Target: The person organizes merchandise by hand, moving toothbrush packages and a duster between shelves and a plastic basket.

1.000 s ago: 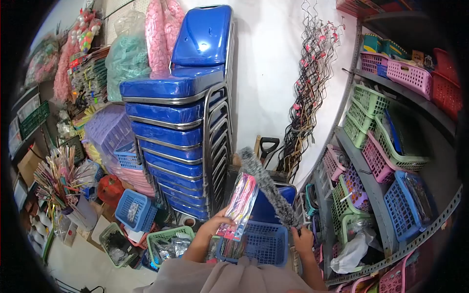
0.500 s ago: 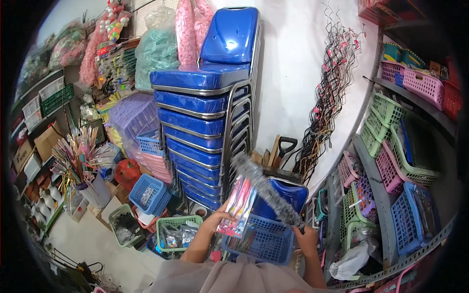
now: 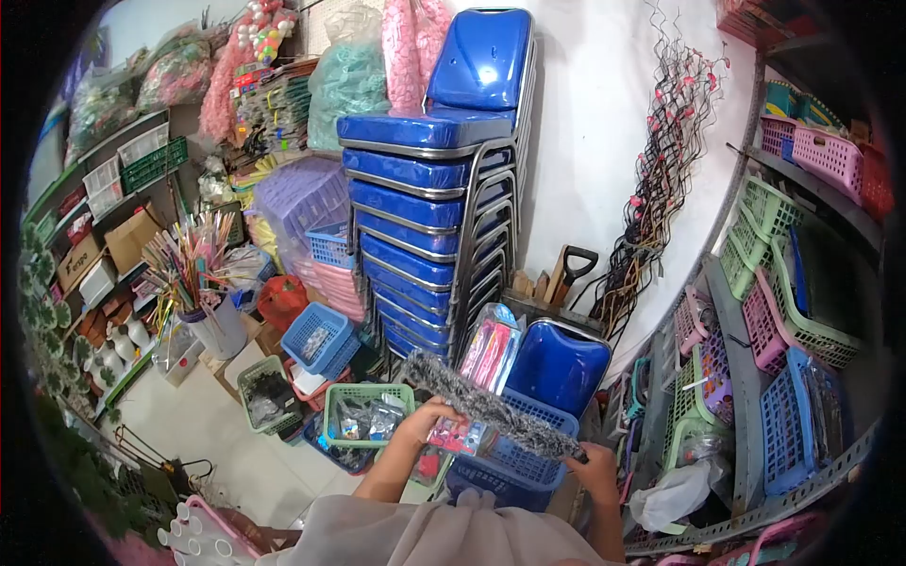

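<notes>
A grey fluffy duster (image 3: 491, 407) slants across the middle, its right end gripped by my right hand (image 3: 593, 470). Closed around the lower part of some clear plastic packs of long pink items (image 3: 489, 349) is my left hand (image 3: 423, 422). The duster passes in front of these packs and hides their middle; what exactly the pink items are I cannot make out. Below both hands stands a blue plastic basket (image 3: 514, 470). To the left of my left hand, a green basket (image 3: 368, 391) holds small clear bags.
A tall stack of blue chairs (image 3: 406, 193) rises ahead, with a single blue chair (image 3: 563, 366) to its right. Metal shelves (image 3: 741, 387) with plastic baskets line the right. A bucket of sticks (image 3: 219, 325) stands at left on the tiled floor (image 3: 179, 420).
The duster has swung lower and flatter, now crossing in front of the packs near my left hand. The view has turned slightly left, so the chairs and shelves appear further right.
</notes>
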Action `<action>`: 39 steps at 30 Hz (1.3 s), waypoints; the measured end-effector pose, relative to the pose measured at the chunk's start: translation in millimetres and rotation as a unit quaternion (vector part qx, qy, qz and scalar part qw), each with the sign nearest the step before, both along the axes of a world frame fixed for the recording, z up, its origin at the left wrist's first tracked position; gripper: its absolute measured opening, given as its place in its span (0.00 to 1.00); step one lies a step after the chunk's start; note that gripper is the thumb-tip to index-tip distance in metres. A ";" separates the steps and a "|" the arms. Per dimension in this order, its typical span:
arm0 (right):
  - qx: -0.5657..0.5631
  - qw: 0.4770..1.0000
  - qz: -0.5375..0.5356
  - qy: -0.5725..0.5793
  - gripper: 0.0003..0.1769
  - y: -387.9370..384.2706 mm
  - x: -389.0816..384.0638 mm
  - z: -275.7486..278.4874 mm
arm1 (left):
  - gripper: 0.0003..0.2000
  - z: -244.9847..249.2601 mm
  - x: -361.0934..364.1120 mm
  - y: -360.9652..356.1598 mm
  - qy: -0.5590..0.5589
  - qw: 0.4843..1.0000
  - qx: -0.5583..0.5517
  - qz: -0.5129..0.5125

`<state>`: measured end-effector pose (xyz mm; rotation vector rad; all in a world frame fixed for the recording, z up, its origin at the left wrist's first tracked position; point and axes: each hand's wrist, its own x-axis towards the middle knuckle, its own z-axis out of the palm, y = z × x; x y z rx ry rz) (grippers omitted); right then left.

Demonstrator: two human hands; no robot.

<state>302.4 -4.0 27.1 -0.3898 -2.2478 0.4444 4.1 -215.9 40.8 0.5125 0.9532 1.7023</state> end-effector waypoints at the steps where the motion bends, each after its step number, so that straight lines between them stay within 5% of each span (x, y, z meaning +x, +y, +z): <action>1: -0.003 1.000 0.005 0.000 0.19 -4.4 4.1 2.5 | 0.44 -0.6 3.6 -5.3 -0.006 0.999 -0.050 0.011; 3: -0.254 0.962 -0.070 -0.067 0.17 -16.5 9.7 16.3 | 0.45 21.2 25.8 -18.1 0.007 1.000 0.003 0.024; 7: -0.165 0.977 -0.101 -0.092 0.16 -26.0 17.9 3.0 | 0.45 13.3 46.7 -33.2 -0.019 0.999 0.000 0.038; 9: 0.074 0.996 -0.041 -0.016 0.17 -24.4 22.6 -12.7 | 0.45 9.2 52.8 -40.1 -0.010 0.999 -0.014 0.050; 10: 0.073 0.996 -0.038 -0.016 0.17 -26.4 25.2 -11.4 | 0.45 9.9 56.2 -44.5 0.001 0.999 -0.004 0.038; 12: -0.242 0.960 -0.094 -0.104 0.28 -30.8 31.9 -6.9 | 0.46 11.3 64.5 -51.1 0.000 1.000 0.019 0.019; 16: -0.259 0.945 -0.117 -0.163 0.30 -39.3 38.5 -6.2 | 0.46 4.4 72.3 -53.1 -0.019 0.999 0.000 0.030; 18: 0.014 0.999 -0.016 -0.029 0.31 -39.4 40.5 -15.4 | 0.46 -7.4 66.3 -49.9 -0.051 0.997 -0.049 0.037; 24: -0.202 0.965 -0.119 -0.119 0.24 -30.4 32.5 -9.5 | 0.46 7.0 69.7 -40.3 -0.023 0.999 0.017 0.032; 27: -0.085 0.992 -0.030 -0.084 0.23 -22.4 25.8 -23.4 | 0.46 1.5 58.0 -27.3 -0.033 0.998 0.014 0.044; 31: -0.149 0.973 -0.106 -0.143 0.22 -17.0 9.2 4.0 | 0.45 -0.1 40.5 -11.0 -0.064 0.996 0.059 0.035; 33: -0.256 0.956 -0.081 -0.115 0.33 -14.8 -3.0 17.6 | 0.44 11.6 34.2 -5.5 -0.046 0.997 0.028 0.058; 35: -0.201 0.967 -0.052 -0.149 0.34 -2.3 -8.0 6.6 | 0.38 -6.4 12.4 2.9 -0.040 0.997 0.048 0.047; 37: -0.143 0.973 -0.025 -0.182 0.35 4.9 -13.7 4.7 | 0.29 -8.2 -6.5 7.6 -0.191 0.980 -0.019 0.059; 38: -0.171 0.963 -0.066 -0.198 0.35 6.6 -18.5 10.0 | 0.22 -1.0 -7.2 14.9 -0.179 0.978 0.098 0.041; 39: -0.199 0.950 -0.107 -0.214 0.36 7.7 -23.5 14.7 | 0.22 -1.0 -14.4 19.3 -0.180 0.978 0.099 0.036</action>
